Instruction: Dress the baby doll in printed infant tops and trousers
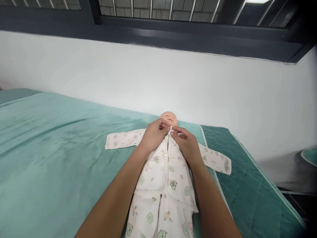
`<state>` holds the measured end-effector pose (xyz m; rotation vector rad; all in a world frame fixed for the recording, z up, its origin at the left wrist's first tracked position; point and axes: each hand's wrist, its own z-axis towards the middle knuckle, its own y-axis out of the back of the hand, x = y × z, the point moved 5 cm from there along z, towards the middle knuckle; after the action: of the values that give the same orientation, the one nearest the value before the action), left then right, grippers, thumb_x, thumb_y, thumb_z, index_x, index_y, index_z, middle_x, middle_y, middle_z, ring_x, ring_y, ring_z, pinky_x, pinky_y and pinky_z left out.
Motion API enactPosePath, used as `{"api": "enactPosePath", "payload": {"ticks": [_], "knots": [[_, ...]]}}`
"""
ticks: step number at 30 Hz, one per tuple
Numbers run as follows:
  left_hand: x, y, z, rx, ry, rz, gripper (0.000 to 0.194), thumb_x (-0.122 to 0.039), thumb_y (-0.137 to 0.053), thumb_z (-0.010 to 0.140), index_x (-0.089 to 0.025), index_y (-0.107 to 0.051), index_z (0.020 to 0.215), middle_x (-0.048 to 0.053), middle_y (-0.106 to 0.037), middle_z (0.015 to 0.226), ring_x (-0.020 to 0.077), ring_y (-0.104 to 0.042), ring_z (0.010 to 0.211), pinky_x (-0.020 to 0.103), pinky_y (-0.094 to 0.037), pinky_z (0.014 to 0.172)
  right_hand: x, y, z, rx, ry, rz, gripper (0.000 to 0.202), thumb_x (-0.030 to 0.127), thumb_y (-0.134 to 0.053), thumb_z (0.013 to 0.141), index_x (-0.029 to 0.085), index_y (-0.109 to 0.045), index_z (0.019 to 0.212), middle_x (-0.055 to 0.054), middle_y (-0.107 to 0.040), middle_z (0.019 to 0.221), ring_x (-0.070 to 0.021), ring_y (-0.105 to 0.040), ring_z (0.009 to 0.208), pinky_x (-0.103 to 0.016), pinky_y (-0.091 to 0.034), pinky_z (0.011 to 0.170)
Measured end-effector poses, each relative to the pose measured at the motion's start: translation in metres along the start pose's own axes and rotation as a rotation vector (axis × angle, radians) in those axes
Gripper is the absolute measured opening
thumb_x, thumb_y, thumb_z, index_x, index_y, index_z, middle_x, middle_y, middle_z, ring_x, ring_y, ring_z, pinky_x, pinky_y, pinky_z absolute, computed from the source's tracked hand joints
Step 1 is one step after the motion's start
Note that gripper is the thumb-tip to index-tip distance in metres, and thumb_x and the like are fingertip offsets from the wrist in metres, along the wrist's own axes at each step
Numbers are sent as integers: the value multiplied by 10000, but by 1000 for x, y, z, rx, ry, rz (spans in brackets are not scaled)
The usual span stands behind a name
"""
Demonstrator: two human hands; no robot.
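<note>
- While both hands meet at the neck opening, one white printed shirt (158,172): on the doll (169,115), face up on a green bed cover (61,148), head near the white wall (104,76).
- Left hand (154,134): thumb and fingers pinching the shirt's front edge just below the chin.
- Right hand (185,140): fingertips pinching the opposite edge, close beside the left; any fastener between them is too small to make out.
- Round fastener (165,155), one: on the chest, below the hands; a narrow gap runs above it.
- Sleeves, two: left-hand sleeve (123,139) and right-hand sleeve (216,161), spread out to either side.
- Matching trousers (148,216): below the hem.
- Handling, as judged: best to level the two edges first, using the chest fastener as guide; pinch squarely with thumb against finger; keep cloth slightly lifted from the throat.
- Risk, as judged: uneven tension could skew the collar or bunch the thin cloth.
</note>
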<state>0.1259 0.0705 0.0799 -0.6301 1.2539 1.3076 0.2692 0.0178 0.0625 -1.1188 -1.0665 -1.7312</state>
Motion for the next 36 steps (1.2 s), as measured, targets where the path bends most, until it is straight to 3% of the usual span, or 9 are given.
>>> {"api": "enactPosePath", "payload": {"ticks": [6, 19, 23, 27, 31, 36], "knots": [[-6, -1, -7, 28, 51, 22, 216, -379, -607, 845, -220, -650, 986, 30, -710, 961, 158, -644, 860, 273, -483, 763, 3, -3, -1, 63, 30, -26, 260, 363, -634, 786, 236, -670, 1010, 7, -580, 896, -79, -353, 526, -250, -341, 512], [4, -4, -5, 122, 86, -57, 354, -231, -649, 786, -235, -621, 1139, 21, -650, 939, 133, -597, 816, 265, -473, 743, -4, -8, 2, 136, 42, -38, 271, 338, -658, 790, 251, -567, 1029, 41, -543, 878, -75, -359, 536, -237, -311, 521], [-1, 0, -7, 82, 97, 47, 260, -234, -616, 816, -219, -668, 1070, 30, -654, 955, 143, -595, 813, 281, -473, 748, -4, -7, 0, 112, 16, -12, 260, 343, -666, 792, 250, -579, 1018, 43, -545, 872, -78, -384, 550, -241, -330, 544], [-8, 3, -11, 8, 32, 179, 196, -278, -572, 866, -231, -724, 981, 44, -652, 1072, 175, -608, 931, 319, -476, 877, -2, -3, -2, 76, -19, 3, 216, 352, -671, 787, 241, -615, 963, 42, -566, 847, -84, -421, 564, -242, -347, 556], [-11, 2, -15, 18, -47, 274, 259, -309, -489, 926, -238, -734, 974, 49, -635, 1067, 197, -595, 1020, 345, -462, 955, 0, -1, -3, 27, -18, -44, 175, 373, -656, 800, 224, -652, 891, 33, -597, 792, -99, -443, 580, -258, -374, 594], [-10, 0, -17, 43, -83, 436, 326, -323, -405, 967, -210, -708, 927, 69, -592, 1053, 222, -552, 1078, 380, -448, 976, 6, 1, -3, -11, 88, -167, 176, 363, -596, 843, 222, -697, 818, -1, -647, 812, -134, -497, 638, -293, -412, 660]]}}
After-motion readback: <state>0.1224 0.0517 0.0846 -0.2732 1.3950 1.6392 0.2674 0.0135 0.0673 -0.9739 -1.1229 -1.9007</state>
